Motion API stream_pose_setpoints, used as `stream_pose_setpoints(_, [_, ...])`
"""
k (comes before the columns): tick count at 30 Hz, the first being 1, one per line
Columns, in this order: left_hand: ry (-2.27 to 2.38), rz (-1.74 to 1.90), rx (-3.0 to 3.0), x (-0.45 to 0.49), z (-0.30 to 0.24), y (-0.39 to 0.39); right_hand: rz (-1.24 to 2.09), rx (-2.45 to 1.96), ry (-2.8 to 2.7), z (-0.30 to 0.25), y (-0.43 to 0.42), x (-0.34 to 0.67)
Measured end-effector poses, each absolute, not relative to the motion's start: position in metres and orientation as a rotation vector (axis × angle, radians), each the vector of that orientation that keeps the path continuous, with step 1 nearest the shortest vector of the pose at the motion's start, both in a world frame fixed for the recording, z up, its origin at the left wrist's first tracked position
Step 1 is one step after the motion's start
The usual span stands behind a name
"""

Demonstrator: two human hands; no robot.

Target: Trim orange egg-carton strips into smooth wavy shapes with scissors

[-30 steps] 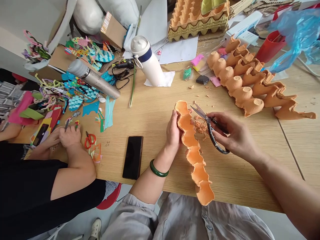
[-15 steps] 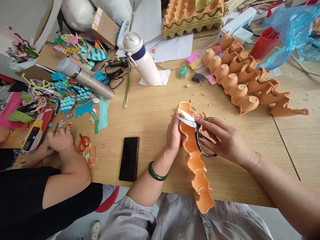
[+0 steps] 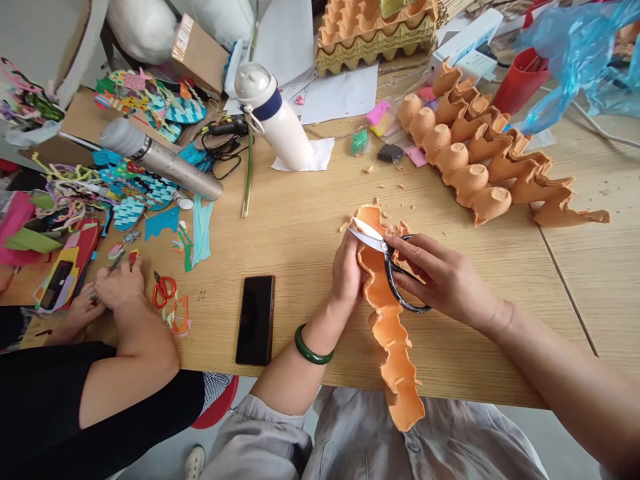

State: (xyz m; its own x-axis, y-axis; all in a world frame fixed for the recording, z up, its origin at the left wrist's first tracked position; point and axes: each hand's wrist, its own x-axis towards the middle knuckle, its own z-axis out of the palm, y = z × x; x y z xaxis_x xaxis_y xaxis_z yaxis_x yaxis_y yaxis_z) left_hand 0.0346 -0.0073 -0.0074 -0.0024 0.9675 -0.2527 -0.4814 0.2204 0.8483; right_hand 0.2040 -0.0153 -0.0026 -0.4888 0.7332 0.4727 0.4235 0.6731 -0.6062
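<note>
The right hand (image 3: 440, 280) has its fingers through the black loops of a pair of scissors (image 3: 387, 263), its grip closed on the handles, and the blades stand slightly parted with their tips pointing left across the upper end of an orange strip of egg carton (image 3: 387, 320). The left hand (image 3: 347, 267) wraps its grip around the left edge of that strip near the top, thumb side against the cardboard, just beside the blade tips. A second ago the scissors sat out to the right of the strip with the blades angled away from it; now they lie over the top cup, so the cutting edge has come onto the cardboard and the trimming of that cup is under way. The strip runs from the hands toward the body, its lower end hanging past the edge of the counter (image 3: 300, 227) over the lap. Small orange crumbs (image 3: 395, 190) lie on the wood just beyond the top of the strip. Further out, to the right, lies a bigger piece of cut egg carton (image 3: 480, 167) with its cones up; a black phone (image 3: 255, 320) lies to the left of the green bracelet (image 3: 313, 347) on the left wrist. A white bottle (image 3: 275, 117) lies beyond. At far left another person's hands (image 3: 113, 287) work beside small red scissors (image 3: 163, 288).
</note>
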Motion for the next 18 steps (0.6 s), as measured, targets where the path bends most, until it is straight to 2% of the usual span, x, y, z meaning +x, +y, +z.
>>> stream_pose_setpoints(18, [1.231,1.206,0.833,0.027,-0.013,-0.008,0.453,-0.91,-2.214,-0.005,-0.017,0.202])
